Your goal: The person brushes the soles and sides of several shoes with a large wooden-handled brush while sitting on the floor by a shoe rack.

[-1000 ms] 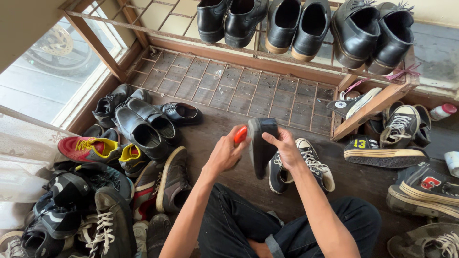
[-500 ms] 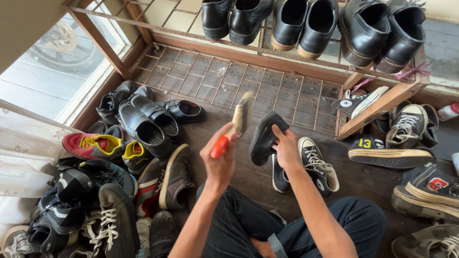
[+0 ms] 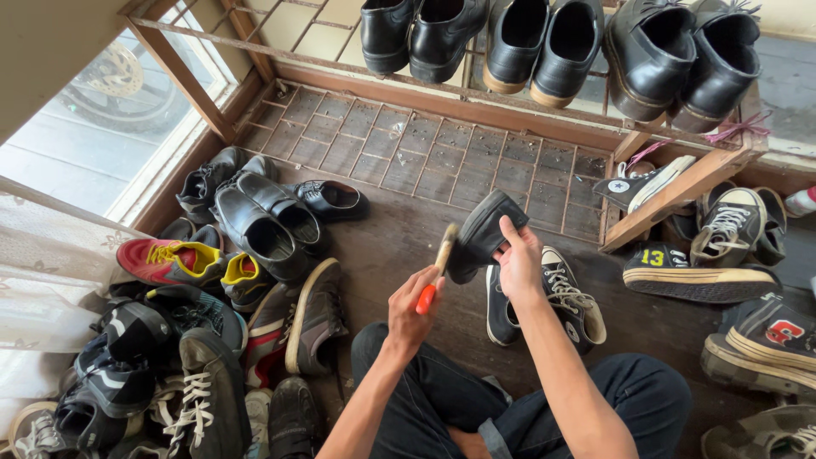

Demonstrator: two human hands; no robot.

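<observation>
- left hand (image 3: 410,308): grip wrapped on orange handle of brush (image 3: 435,270), bristle end touching black shoe (image 3: 483,233)
- right hand (image 3: 518,259): grip clamped on black shoe, held tilted above floor (image 3: 408,229)
- black sneaker (image 3: 561,297) on floor just under right hand

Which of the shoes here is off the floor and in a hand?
The black shoe held up by the right hand, with the left hand's brush against it. All the others sit on the floor or rack.
</observation>
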